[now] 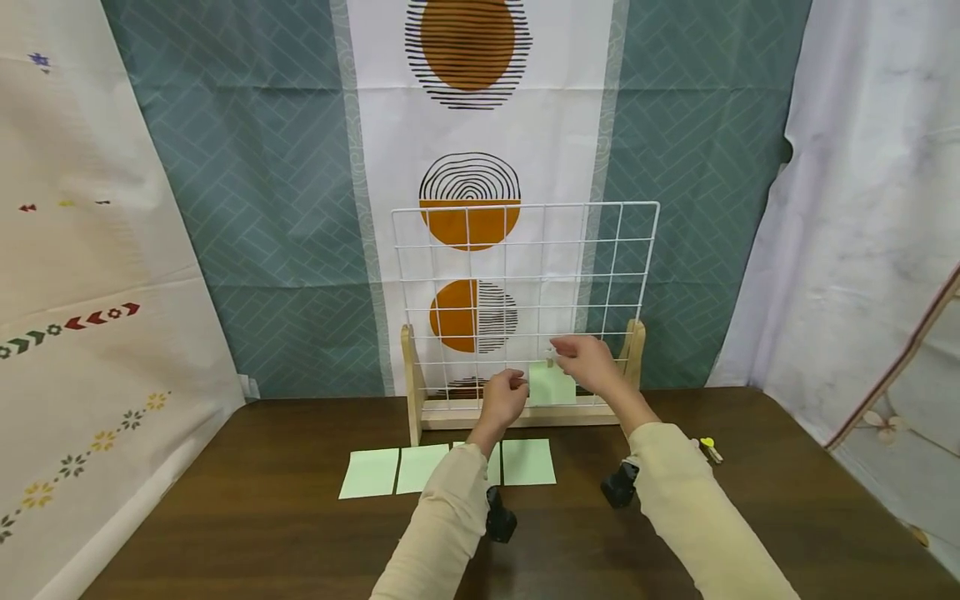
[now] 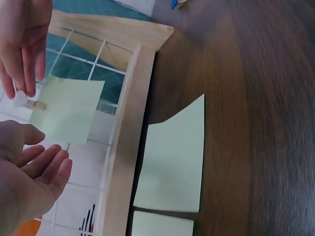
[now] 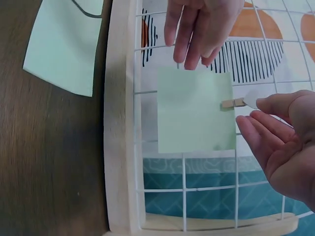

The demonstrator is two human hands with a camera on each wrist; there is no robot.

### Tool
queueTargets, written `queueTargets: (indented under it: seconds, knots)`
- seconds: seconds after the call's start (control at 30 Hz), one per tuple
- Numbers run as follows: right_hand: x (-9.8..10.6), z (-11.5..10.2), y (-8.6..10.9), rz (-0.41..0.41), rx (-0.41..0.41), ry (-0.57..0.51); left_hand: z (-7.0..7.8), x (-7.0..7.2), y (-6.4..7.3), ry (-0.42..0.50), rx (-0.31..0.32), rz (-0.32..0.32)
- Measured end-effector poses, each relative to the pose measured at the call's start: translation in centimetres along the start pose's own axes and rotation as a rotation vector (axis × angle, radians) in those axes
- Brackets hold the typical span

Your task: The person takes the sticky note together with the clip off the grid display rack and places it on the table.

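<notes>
A pale green paper sheet (image 3: 197, 118) hangs on the white wire grid (image 1: 525, 308), with a small wooden clothespin (image 3: 233, 103) at its top edge. The clothespin bears a round white piece (image 2: 20, 99). My right hand (image 1: 588, 362) is right at that white piece, its thumb tip overlapping it in the right wrist view and its fingers spread apart. Just left of the hanging sheet, my left hand (image 1: 504, 397) has relaxed, slightly bent fingers (image 2: 44, 164) and holds nothing. In the right wrist view those fingers point toward the sheet's side edge.
Several more green sheets (image 1: 369, 473) lie in a row on the dark wooden table (image 1: 247, 517), before the grid's wooden stand (image 1: 414, 392). Small clothespins (image 1: 710, 451), one with a yellow piece, lie to the right. A patterned cloth (image 1: 285, 208) hangs behind.
</notes>
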State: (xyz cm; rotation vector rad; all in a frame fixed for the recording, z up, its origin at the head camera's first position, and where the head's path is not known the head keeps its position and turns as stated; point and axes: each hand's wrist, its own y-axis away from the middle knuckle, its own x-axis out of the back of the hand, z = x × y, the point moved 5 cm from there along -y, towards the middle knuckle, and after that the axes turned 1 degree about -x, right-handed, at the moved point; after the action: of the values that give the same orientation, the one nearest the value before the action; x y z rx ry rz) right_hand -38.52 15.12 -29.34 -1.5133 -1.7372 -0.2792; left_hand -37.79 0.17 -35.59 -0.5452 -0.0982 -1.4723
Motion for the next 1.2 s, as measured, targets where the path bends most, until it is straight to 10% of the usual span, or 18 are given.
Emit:
queueTargets:
  seconds: [0.9, 1.2]
  knots:
    - [-1.3, 0.6, -1.0, 0.189, -0.027, 0.236, -0.1, -1.2, 0.1, 0.137, 0.083, 0.056]
    - [-1.3, 0.9, -0.6, 0.295, -0.033, 0.136, -0.1, -1.3, 0.3, 0.154, 0.077, 0.084]
